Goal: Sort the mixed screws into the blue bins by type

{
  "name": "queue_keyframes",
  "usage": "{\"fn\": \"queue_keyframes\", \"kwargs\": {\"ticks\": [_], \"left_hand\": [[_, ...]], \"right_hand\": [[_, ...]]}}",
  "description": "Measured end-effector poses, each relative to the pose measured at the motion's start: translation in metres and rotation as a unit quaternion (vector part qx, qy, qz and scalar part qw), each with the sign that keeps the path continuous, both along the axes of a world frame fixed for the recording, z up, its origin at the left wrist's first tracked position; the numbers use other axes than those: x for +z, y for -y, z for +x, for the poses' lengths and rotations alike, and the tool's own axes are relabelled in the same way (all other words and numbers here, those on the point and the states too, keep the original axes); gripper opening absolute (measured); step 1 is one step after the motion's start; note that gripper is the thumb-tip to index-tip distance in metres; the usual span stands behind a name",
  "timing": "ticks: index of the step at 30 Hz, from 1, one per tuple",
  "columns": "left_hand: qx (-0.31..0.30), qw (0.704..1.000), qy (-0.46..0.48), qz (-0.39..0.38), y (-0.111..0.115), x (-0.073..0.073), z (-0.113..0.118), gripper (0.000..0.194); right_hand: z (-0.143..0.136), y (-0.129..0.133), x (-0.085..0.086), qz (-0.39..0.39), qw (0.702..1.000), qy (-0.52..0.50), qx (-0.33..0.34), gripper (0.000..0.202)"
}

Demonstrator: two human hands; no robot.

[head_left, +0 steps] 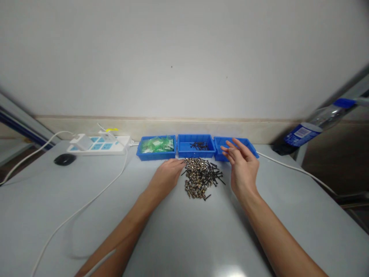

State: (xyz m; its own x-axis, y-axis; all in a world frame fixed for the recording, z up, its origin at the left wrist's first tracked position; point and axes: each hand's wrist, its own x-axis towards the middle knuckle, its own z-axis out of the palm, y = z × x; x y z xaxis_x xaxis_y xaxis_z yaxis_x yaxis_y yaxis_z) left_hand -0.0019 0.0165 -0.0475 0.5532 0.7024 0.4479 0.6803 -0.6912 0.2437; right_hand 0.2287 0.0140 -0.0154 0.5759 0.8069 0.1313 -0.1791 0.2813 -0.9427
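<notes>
My left hand (170, 173) at the pile of screws (201, 177), grip hidden, my right hand (242, 163) loosely open over the right blue bin (221, 153), blue-labelled bottle (305, 132), its words too small to read.

Your bench (173, 238) looks smooth, pale and softly glossy, with a bright glare near its front edge; the three bins (196, 154) are blue plastic; the heaped screws (198, 179) are metal, some brassy and shiny, others dark; your leftmost bin holds crinkly clear-and-green plastic bags (157, 144); the wall (184, 69) looks matt; the bottle (309, 130) is clear, shiny plastic.
</notes>
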Motion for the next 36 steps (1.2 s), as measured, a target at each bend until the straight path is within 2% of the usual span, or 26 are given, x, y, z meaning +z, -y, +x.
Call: {"fn": "queue_keyframes", "kwargs": {"ticks": [7, 12, 16, 21, 28, 31, 36], "left_hand": [[0.033, 0.999, 0.028, -0.022, 0.0, 0.003, -0.008, 0.015], [0.0, 0.994, 0.087, -0.062, -0.002, 0.005, -0.011, 0.014], [-0.027, 0.995, 0.079, -0.057, -0.001, 0.007, -0.009, 0.016], [-0.038, 0.997, 0.055, -0.031, -0.002, 0.004, -0.007, 0.01], [-0.033, 0.997, 0.068, -0.02, -0.003, -0.002, -0.007, 0.015], [-0.04, 0.995, 0.085, -0.019, -0.003, -0.002, -0.008, 0.016], [-0.018, 0.996, 0.085, -0.03, -0.004, 0.001, -0.012, 0.017]], "right_hand": [[-0.015, 0.007, -0.003, -0.006, 0.994, 0.059, 0.097, 0.032], [-0.021, 0.011, -0.003, -0.01, 0.984, 0.079, 0.157, 0.025], [-0.024, 0.013, -0.004, -0.021, 0.976, 0.094, 0.195, 0.023], [-0.027, 0.012, -0.007, -0.024, 0.974, 0.094, 0.207, 0.022], [-0.025, 0.011, -0.008, -0.022, 0.968, 0.111, 0.223, 0.023], [-0.025, 0.011, -0.008, -0.019, 0.965, 0.116, 0.236, 0.024], [-0.025, 0.012, -0.008, -0.014, 0.959, 0.125, 0.252, 0.023]]}}
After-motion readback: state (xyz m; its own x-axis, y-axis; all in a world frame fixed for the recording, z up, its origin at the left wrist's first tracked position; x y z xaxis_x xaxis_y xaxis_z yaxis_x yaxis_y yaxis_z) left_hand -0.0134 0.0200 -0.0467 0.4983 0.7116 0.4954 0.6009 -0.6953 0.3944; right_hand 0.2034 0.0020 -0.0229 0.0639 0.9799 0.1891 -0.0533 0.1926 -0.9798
